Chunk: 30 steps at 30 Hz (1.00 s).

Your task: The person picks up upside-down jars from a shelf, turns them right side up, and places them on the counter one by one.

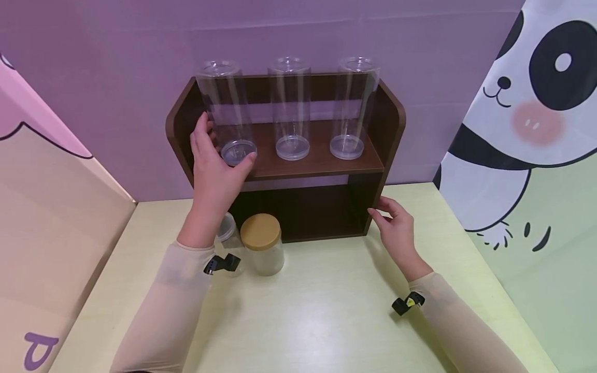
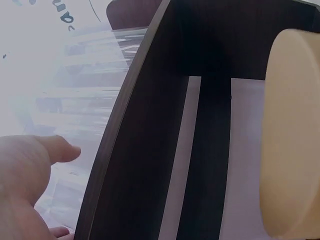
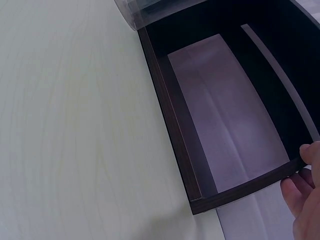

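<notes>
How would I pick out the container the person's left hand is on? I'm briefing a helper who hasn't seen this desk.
Find the dark brown wooden shelf standing against the purple wall. Three tall clear cylinders stand in a row on its upper board. The one meant is the leftmost cylinder, the only one with the left hand wrapped round its base; the middle cylinder and right cylinder stand untouched.

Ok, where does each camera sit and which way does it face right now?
Head: above, looking forward and down at the shelf, three tall clear tubes and table; both forearms show, left hand holding the left tube, right hand on the shelf's right side.
Left wrist: looks past the left hand at tube, shelf and wooden lid.
Right wrist: looks along table into the shelf; right fingertips show.
All three share the shelf.
</notes>
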Motion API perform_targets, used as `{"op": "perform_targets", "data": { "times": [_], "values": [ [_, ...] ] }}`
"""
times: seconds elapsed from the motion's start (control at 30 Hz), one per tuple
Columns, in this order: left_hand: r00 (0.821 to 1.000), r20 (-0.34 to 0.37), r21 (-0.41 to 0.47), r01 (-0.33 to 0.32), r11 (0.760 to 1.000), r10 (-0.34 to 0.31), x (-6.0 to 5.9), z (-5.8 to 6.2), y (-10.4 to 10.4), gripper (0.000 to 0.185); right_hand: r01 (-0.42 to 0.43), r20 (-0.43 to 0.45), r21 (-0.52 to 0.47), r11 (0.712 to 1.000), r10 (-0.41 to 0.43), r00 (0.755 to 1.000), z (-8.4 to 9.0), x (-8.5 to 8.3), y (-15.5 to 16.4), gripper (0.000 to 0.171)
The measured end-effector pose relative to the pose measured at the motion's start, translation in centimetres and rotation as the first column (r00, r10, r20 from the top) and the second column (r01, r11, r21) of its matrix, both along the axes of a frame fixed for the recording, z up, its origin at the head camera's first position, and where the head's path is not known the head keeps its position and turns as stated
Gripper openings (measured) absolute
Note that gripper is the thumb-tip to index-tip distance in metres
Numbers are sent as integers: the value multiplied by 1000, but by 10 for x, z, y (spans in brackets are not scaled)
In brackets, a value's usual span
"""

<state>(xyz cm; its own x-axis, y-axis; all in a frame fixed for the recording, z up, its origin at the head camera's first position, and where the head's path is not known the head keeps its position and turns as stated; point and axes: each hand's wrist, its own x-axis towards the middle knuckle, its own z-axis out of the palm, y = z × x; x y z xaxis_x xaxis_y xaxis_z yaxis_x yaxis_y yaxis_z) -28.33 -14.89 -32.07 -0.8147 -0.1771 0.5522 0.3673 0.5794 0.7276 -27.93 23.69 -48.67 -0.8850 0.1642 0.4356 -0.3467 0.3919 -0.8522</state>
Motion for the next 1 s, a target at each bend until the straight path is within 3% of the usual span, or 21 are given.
{"op": "perform_targets", "data": {
  "times": [0.23, 0.5, 0.8, 1.0],
  "values": [
    [994, 84, 27, -77, 997, 74, -6, 7, 2, 110, 8, 5, 8, 1000, -8, 1000, 0, 1, -1, 31],
    [987, 129, 7, -95, 995, 93, -8, 11, 2, 100, 14, 0, -20, 1000, -14, 1000, 1, 2, -2, 30],
    [991, 89, 8, -104, 995, 102, -5, 9, 3, 95, 24, -18, -37, 999, -25, 1000, 0, 1, -5, 29],
    [998, 20, 33, -53, 998, 52, 2, 6, -1, 93, 20, -21, -15, 1000, -20, 1000, -2, 1, -3, 28]
  ]
}}
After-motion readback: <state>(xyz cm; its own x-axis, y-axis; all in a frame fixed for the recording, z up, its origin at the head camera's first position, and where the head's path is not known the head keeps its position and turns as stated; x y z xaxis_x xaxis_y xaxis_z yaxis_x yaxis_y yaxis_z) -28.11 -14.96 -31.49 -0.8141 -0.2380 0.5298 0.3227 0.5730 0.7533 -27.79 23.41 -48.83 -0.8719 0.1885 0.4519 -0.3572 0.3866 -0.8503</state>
